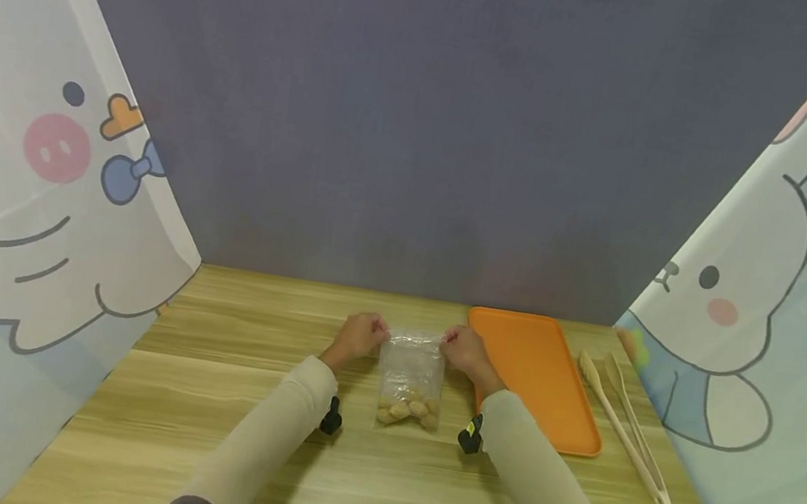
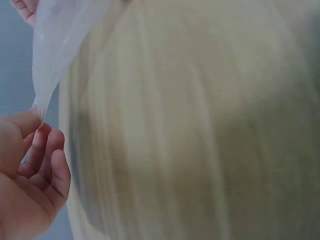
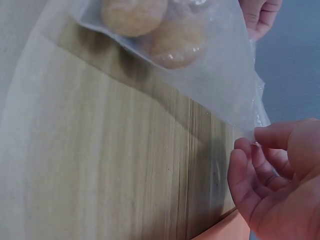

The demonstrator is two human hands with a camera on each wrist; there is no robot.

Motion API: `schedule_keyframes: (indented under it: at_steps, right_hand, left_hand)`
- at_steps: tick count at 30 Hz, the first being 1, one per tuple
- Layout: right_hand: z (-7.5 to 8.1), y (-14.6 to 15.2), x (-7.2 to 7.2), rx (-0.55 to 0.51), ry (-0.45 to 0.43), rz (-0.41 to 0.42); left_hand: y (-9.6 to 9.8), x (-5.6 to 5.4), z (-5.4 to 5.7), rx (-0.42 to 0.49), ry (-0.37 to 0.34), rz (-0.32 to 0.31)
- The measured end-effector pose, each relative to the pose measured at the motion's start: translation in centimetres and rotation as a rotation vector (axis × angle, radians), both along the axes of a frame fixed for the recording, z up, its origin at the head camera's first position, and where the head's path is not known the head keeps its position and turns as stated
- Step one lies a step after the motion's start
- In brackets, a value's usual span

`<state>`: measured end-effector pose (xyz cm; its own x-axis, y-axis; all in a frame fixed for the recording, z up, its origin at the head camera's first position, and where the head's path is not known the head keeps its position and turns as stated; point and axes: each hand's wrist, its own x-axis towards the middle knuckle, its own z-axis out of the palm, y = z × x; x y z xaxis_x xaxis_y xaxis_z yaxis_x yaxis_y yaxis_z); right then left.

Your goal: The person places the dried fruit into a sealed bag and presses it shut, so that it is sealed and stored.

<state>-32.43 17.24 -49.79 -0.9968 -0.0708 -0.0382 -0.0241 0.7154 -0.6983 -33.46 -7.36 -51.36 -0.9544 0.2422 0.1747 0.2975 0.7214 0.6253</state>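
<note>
A clear plastic bag [image 1: 410, 366] hangs between my two hands in the head view, with several round tan pieces [image 1: 399, 410] gathered at its bottom. My left hand [image 1: 361, 334] pinches the bag's upper left corner between thumb and forefinger; the left wrist view shows this hand [image 2: 37, 175] with its other fingers loosely bent. At the upper right corner, my right hand [image 1: 465, 350] pinches the plastic the same way. In the right wrist view the bag [image 3: 215, 85] looks lifted off the table, and its tan pieces [image 3: 175, 42] show through the film. What these pieces are I cannot tell.
An orange tray [image 1: 539, 378] lies right of the bag, partly under my right forearm. Beyond it, light wooden tongs [image 1: 631, 431] rest on the wood-grain table [image 1: 219, 397]. A dark grey panel [image 1: 420, 119] rises behind, with cartoon-printed cloths on both sides.
</note>
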Motion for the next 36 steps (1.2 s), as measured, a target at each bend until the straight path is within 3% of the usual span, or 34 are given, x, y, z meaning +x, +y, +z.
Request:
schedule_keyframes:
  at_steps: [8, 11, 15, 23, 29, 36]
  right_hand:
    - [-0.6, -0.3, -0.1, -0.013, -0.151, -0.011]
    - [-0.7, -0.2, 0.3, -0.043, -0.192, -0.016]
    - [-1.1, 0.0, 0.5, -0.12, -0.244, -0.033]
    - [-1.7, 0.7, 0.2, -0.36, -0.38, -0.116]
    - [-1.4, 0.2, 0.5, -0.374, -0.389, -0.133]
    - [-1.1, 0.1, 1.0, -0.332, -0.353, -0.121]
  left_hand:
    - [0.1, 0.3, -1.0, -0.056, 0.0, -0.024]
    - [0.3, 0.6, -0.8, -0.07, -0.048, -0.028]
    - [0.3, 0.7, -0.8, -0.065, -0.1, -0.036]
    - [-0.1, 0.6, -1.1, 0.002, -0.122, -0.053]
    - [-0.2, 0.5, -1.5, -0.026, -0.118, -0.055]
    - [-0.6, 0.5, -1.4, -0.004, -0.168, -0.047]
